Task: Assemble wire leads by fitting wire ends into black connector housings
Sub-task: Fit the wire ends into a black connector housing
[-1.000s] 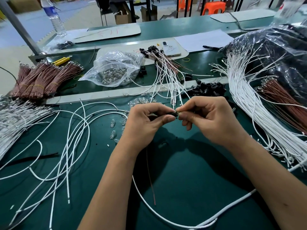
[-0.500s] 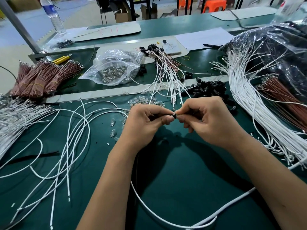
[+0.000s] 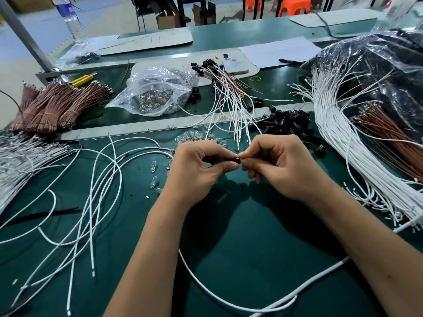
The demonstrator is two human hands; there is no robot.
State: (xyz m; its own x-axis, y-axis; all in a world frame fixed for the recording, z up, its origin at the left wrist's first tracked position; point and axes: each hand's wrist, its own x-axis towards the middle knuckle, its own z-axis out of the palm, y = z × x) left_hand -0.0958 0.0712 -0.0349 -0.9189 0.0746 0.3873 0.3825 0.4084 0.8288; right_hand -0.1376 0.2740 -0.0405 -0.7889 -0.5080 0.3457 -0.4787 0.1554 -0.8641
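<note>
Bare from wrist to elbow on both sides, no sleeve in view. No glove, ring, watch or band on left hand (image 3: 196, 170) or right hand (image 3: 283, 168). Short, unpainted nails on the visible fingertips (image 3: 259, 179).

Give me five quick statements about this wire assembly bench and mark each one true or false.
1. Both hands meet at a small black connector housing. True.
2. The left hand lies flat on the table. False: its fingers pinch the housing above the green mat.
3. A clear bag of small glass bulbs lies behind the hands. True.
4. The loose black housings are piled to the left of the hands. False: they lie behind the right hand, to the right.
5. Bundled brown wires lie at far left. True.
</note>
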